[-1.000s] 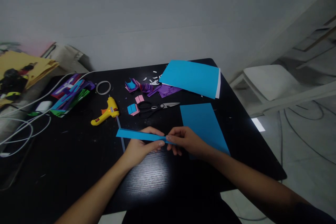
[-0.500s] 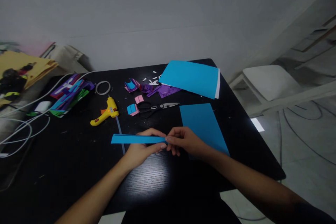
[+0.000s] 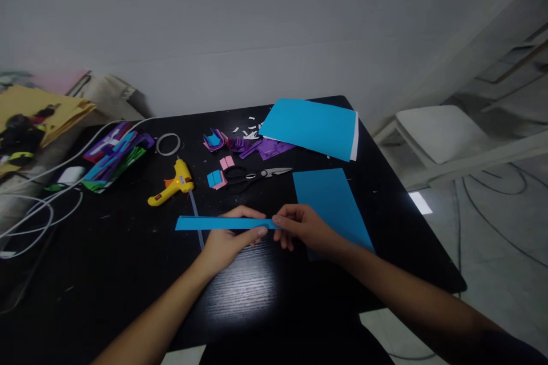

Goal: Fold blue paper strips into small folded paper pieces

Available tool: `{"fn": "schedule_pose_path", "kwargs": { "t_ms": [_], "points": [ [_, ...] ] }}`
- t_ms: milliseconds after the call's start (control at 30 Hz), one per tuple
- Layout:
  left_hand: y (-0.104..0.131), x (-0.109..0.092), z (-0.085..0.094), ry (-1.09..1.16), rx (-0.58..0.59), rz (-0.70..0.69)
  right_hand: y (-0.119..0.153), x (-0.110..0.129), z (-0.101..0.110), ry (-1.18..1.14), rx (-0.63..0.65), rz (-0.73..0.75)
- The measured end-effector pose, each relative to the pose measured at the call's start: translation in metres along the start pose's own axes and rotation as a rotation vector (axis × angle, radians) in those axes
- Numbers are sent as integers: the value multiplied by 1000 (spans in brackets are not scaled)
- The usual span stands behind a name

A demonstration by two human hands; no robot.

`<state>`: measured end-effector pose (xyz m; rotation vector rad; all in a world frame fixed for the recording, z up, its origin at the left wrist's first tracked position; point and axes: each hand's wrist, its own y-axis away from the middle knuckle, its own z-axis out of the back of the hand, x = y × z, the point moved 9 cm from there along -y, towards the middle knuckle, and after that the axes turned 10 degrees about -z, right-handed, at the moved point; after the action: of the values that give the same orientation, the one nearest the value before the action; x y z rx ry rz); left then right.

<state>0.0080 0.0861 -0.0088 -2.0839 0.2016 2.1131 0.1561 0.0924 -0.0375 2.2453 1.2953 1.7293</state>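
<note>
A long, narrow folded strip of blue paper is held level above the black table, between both hands. My left hand grips it near the middle, thumb in front and fingers behind. At its right end, my right hand pinches the strip between thumb and fingers. Under my right wrist lies a flat blue paper sheet. Scissors with black handles rest beyond the hands, next to small folded pink and blue paper pieces.
A yellow glue gun with a glue stick trailing from it lies left of centre. Blue and white sheets and purple paper pieces are at the back. Paper strips and white cables occupy the left. A white chair stands right.
The blue strip has shifted slightly left and up in my left hand. My right hand has moved a little right along its end. Everything on the table stays put.
</note>
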Motion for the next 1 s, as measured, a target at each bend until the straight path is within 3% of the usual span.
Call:
{"fn": "schedule_pose_path", "kwargs": {
  "t_ms": [367,600,833,1000],
  "points": [
    [-2,1,9,22,-79,-5,-3,-2,7,-73,-59,-12],
    [-4,1,11,40,-108,-7,2,5,5,-3,-66,24],
    [-5,2,9,59,-90,-1,-2,-1,7,-53,-63,0],
    [-4,7,1,110,-18,35,-1,-2,-1,-18,12,-5]
  ]
}}
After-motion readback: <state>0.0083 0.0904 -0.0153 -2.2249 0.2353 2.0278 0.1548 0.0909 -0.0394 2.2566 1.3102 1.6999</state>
